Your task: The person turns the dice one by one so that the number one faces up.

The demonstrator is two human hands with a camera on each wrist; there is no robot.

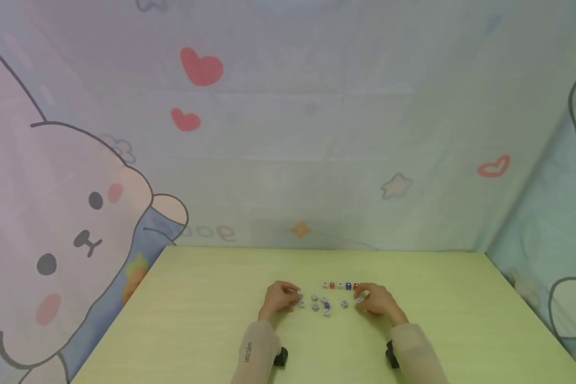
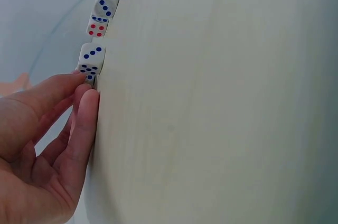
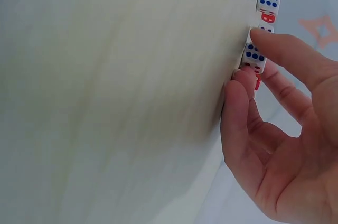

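Observation:
My left hand (image 1: 279,298) is at the left end of a loose group of dice on the table. Its thumb and fingertips pinch a white die (image 2: 90,77), mostly hidden by the fingers in the left wrist view. Just beside that one sits another white die (image 2: 92,54) with blue dots. At the group's right side, my right hand (image 1: 377,300) holds a white die (image 3: 254,55) with blue dots between thumb and fingertips. Its fingers are close to a red die (image 1: 356,286) at the end of the back row.
Between the hands lie several white dice, one die (image 1: 344,304) apart from the others, and a blue die (image 1: 327,306). Behind them runs a row with white, red and blue dice (image 1: 348,286). The pale yellow table (image 1: 197,320) meets a printed cloth backdrop (image 1: 288,160).

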